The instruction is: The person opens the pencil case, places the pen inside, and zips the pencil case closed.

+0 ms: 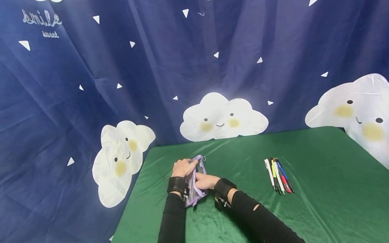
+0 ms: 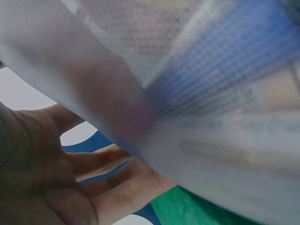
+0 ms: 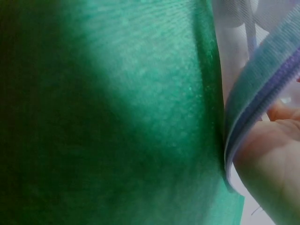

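1. Facing a dark blue curtain (image 1: 158, 50) scattered with white triangles, with white "smile sweet" lettering (image 1: 41, 20) toward ten o'clock in the head view.
2. Showing on it, left to right, a smiling left cloud (image 1: 110, 172) at eight o'clock, a middle cloud (image 1: 220, 131) near the dial's centre and a right cloud (image 1: 361, 101) at three.
3. Working over a table (image 1: 237, 165) covered in lightly creased green cloth, with a see-through, purple-trimmed pouch (image 1: 191, 193) at six o'clock and, well apart, a close bunch of pens (image 1: 279, 175) at four, with white, yellow, red, blue and black among the colours.
4. Holding the pouch's left side with the left hand (image 1: 182, 168), with the thumb by the opening and fairly straight fingers along the outside.
5. Reaching through the zip-edged opening with the right hand (image 1: 206, 181); fingers hidden inside, so impossible to tell whether loose, clenched or grasping something.
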`<state>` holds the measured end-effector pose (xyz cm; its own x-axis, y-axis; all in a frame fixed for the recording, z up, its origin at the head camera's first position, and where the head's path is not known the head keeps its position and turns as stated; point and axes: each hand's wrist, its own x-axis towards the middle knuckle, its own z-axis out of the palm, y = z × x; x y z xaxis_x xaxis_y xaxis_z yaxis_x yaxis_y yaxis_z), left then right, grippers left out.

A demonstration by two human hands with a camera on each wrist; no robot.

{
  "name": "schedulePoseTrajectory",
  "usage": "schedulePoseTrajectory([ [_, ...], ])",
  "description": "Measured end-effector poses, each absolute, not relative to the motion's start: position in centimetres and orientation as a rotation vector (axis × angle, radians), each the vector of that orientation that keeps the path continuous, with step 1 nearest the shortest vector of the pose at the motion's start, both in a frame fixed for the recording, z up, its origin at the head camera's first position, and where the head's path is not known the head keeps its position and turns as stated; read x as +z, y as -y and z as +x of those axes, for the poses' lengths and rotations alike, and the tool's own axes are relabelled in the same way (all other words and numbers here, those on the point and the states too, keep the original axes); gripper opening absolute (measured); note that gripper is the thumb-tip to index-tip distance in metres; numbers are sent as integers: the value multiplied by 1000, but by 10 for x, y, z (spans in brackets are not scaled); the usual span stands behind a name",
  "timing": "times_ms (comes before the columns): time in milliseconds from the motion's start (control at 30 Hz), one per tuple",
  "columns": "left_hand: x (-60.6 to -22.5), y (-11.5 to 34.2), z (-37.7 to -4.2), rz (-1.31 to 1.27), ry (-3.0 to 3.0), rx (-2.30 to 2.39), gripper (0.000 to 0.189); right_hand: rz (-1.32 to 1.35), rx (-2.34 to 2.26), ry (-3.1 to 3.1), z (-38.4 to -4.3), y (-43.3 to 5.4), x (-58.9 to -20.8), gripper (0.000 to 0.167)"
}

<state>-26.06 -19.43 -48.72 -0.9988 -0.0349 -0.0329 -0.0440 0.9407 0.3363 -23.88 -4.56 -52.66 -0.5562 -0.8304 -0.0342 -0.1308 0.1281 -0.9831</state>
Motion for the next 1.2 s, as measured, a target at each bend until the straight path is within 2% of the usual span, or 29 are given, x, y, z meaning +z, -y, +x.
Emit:
schedulePoseTrajectory([
  [300, -485, 198, -262, -106, -3068, 515, 64, -910, -1486, -1758, -239, 47, -523, 38],
  [567, -478, 202, -261, -117, -3090, 513, 64, -940, -1525, -1734, -241, 53, -522, 58],
  [667, -478, 203, -262, -116, -3091, 498, 64, -950, -1522, -1723, -242, 54, -521, 60],
  [1200, -484, 192, -264, -122, -3032, 566, 67, -844, -1476, -1570, -258, 40, -519, 41],
])
